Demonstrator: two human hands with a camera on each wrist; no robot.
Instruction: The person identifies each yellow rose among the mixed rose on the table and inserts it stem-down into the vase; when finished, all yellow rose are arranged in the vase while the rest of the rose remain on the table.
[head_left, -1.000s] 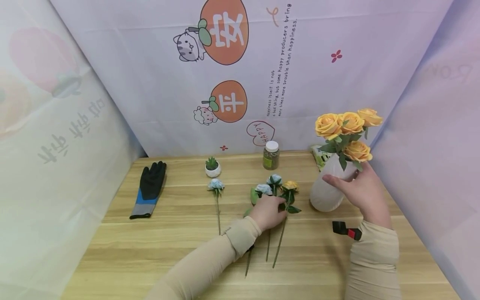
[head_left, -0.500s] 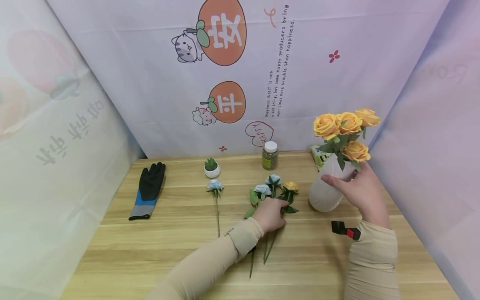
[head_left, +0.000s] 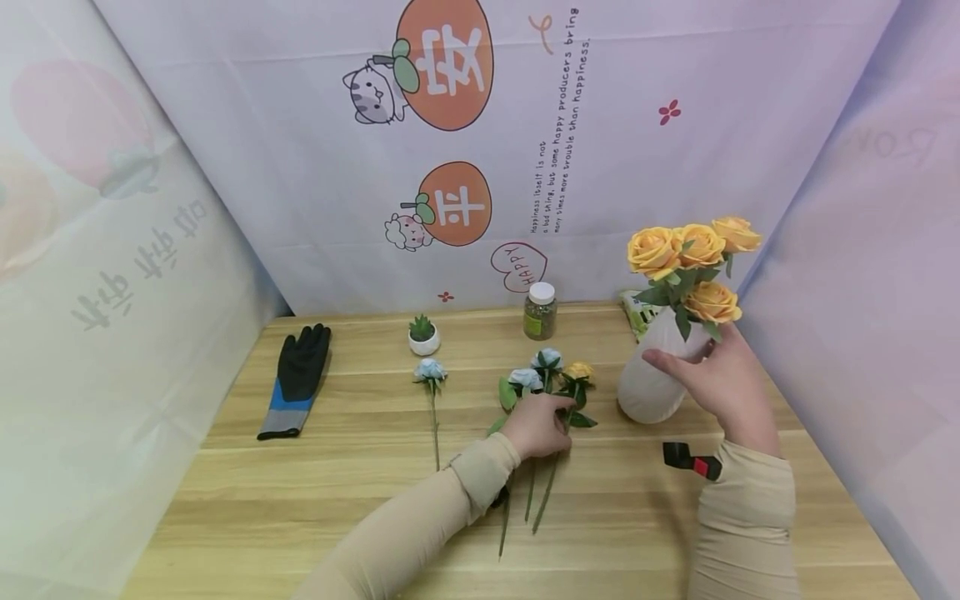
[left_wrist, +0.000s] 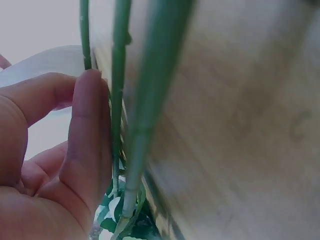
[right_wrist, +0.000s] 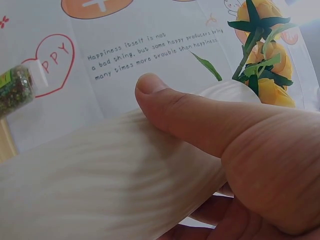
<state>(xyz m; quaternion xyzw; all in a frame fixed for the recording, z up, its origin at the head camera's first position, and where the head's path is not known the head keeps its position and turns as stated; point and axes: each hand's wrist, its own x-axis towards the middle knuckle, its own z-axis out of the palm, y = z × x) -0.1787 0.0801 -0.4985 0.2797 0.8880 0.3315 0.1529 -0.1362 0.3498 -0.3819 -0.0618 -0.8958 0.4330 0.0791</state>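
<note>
My right hand is curled round a white vase, which tilts slightly; the right wrist view has the thumb across its ribbed side. Several yellow roses stand in the vase. At the table's middle my left hand pinches the stem of a single yellow rose between thumb and fingertips. Two blue flowers, one nearer and one farther back, lie just left of it. Their green stems run past my fingers in the left wrist view. My left hand covers part of the stems.
Another blue flower lies apart to the left. Behind are a potted succulent, a white-lidded jar and a green packet. A black and blue glove lies at the far left. Printed cloth walls enclose the table.
My left hand has shifted slightly, and the yellow rose's stem has moved a little left with it, its lower end nearer the other stems. My right hand and the vase stay in place.
</note>
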